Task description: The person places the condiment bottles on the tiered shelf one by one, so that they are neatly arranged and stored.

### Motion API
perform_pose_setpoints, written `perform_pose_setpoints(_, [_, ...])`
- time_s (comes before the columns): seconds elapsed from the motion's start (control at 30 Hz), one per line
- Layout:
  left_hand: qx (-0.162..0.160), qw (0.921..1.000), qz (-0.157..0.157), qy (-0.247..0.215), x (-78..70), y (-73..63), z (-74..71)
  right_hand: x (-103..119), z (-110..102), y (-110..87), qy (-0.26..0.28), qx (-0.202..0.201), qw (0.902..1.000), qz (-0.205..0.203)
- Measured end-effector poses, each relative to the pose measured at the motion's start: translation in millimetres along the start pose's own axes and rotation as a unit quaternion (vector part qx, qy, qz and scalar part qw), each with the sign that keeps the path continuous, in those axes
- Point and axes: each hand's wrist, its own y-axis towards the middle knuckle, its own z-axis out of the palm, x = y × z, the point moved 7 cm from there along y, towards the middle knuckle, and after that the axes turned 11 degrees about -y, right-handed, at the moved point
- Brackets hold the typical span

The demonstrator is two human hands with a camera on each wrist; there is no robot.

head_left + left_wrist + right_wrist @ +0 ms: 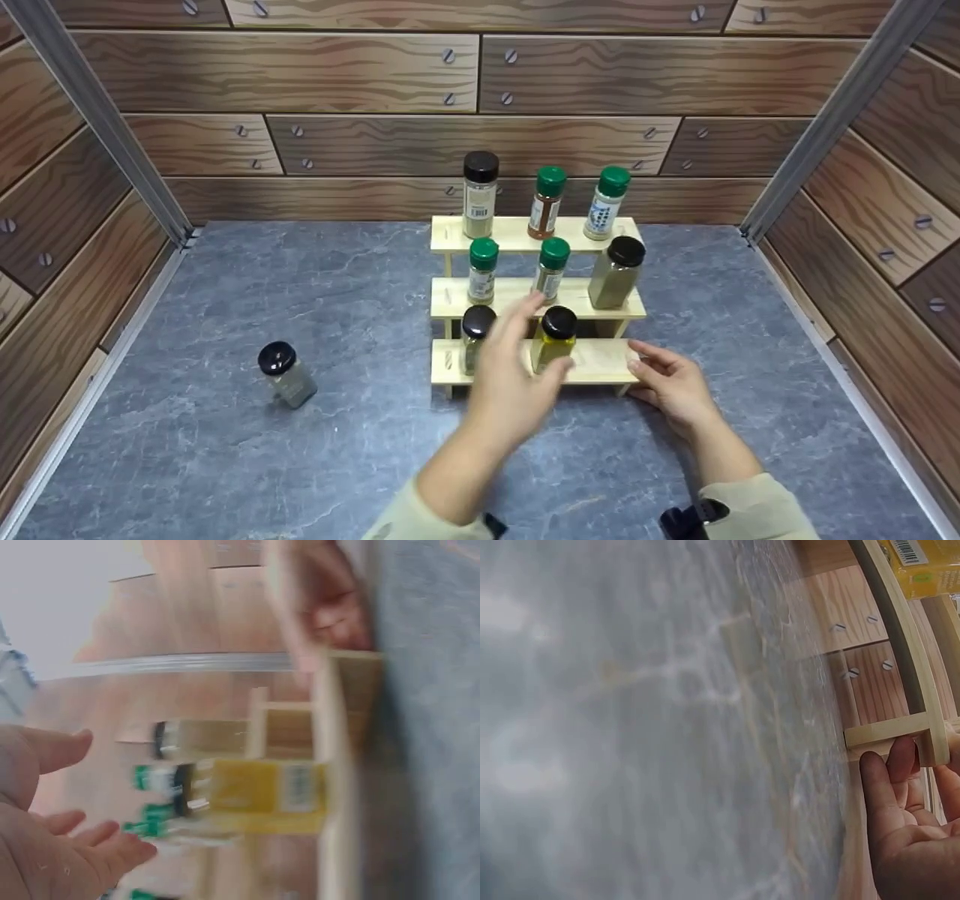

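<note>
A three-step wooden rack (pixel 602 361) holds spice jars on every step. My left hand (pixel 508 386) is in front of the bottom step, fingers and thumb spread apart. Close by it stands an upright black-capped jar with yellow contents (pixel 556 346); in the left wrist view a gap shows between the hand and that yellow jar (pixel 259 795). The same hand partly covers another black-capped jar (pixel 477 324) at the step's left end. My right hand (pixel 679 394) pinches the right end of the bottom step, fingers (pixel 881 799) against its end support in the right wrist view.
Apart from the rack, a black-capped jar (pixel 289 379) stands on the grey marbled table (pixel 360 465) at left. Green-capped jars and a large black-capped jar (pixel 616 274) fill the upper steps. Wood-patterned walls (pixel 375 142) enclose the back and sides.
</note>
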Motion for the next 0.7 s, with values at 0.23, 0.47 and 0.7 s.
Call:
perform_pose_setpoints(0.23, [-0.121, 0.9846, 0.119, -0.043, -35.1, -15.0, -103.8, -1, -3, 0.6, -0.004, 0.006, 1.0000, 0.007])
perform_pose_setpoints(0.47, [-0.268, 0.9607, 0.064, -0.029, 0.4, -15.7, -218.4, -1, -7, 0.7, 0.001, 0.007, 1.0000, 0.006])
perform_pose_setpoints(0.7, [-0.279, 0.9591, -0.049, -0.006, 66.2, -23.9, -279.6, -2, -1, 2.7, 0.005, 0.016, 0.9998, 0.008])
